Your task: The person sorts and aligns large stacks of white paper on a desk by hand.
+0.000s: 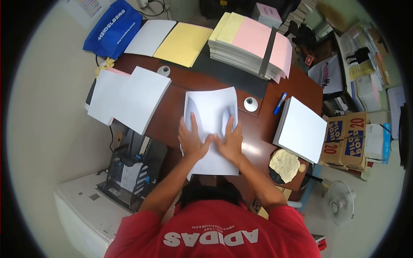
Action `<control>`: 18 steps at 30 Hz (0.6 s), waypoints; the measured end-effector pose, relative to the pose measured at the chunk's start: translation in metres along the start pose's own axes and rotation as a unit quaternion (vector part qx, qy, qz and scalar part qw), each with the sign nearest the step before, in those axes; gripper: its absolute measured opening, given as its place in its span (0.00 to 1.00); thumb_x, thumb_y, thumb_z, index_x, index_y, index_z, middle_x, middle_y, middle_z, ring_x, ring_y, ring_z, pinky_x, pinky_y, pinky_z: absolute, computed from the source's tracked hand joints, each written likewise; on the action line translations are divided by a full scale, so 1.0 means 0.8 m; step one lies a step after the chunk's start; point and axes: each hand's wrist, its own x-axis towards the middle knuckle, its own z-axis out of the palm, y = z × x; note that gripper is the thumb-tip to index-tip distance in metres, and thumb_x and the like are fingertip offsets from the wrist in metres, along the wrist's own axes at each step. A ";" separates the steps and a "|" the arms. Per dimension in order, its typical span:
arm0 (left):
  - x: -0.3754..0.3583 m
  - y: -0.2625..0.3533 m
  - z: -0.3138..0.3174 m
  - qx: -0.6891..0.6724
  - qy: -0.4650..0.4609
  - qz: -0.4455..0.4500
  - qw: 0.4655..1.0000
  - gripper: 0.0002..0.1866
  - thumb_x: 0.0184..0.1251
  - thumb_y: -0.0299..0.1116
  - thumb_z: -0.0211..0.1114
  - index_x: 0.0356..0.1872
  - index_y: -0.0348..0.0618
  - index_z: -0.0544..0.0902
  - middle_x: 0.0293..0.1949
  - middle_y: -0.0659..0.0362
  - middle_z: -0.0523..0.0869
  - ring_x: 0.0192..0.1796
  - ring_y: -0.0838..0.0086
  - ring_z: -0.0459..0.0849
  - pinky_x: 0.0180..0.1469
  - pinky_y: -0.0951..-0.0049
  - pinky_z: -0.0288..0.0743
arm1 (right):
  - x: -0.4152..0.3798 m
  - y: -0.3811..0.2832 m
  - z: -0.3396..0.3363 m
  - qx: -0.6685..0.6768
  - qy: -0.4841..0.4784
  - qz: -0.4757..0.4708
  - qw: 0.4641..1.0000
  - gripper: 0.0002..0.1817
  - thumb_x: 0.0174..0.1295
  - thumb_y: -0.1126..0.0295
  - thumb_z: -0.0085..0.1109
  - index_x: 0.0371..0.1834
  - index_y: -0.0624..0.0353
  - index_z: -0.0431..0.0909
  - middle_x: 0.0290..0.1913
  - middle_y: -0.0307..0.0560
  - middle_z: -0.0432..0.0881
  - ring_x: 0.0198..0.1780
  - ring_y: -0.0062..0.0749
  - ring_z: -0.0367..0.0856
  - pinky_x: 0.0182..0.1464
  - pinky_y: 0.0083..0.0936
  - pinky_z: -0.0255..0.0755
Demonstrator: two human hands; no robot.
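Observation:
A sheaf of white paper (211, 101) is in front of my chest at the near side of the desk, its surface bowed between my hands. My left hand (192, 139) grips its left side, the fingers pointing away from me. On the opposite side my right hand (231, 141) grips the paper in the same way, and the two thumbs nearly meet on top. The fingertips curl at the paper's edges, and how many sheets they hold cannot be told.
White paper stacks lie left (137, 96) and right (301, 129) on the brown desk (254, 133). A blue marker (280, 103) is near the right stack. Behind are a yellow sheet pile (183, 43) and a tall pink-topped stack (258, 38). A printer (86, 206) stands left, a fan (341, 202) right.

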 end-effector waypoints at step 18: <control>0.026 -0.103 -0.043 -0.288 -0.242 -0.213 0.902 0.31 0.57 0.30 0.68 0.59 0.21 0.70 0.50 0.38 0.83 0.52 0.54 0.85 0.51 0.64 0.79 | 0.048 0.028 -0.056 0.159 -0.211 0.208 0.942 0.32 0.54 0.73 0.63 0.59 0.83 0.64 0.51 0.70 0.79 0.50 0.50 0.83 0.51 0.33 0.79</control>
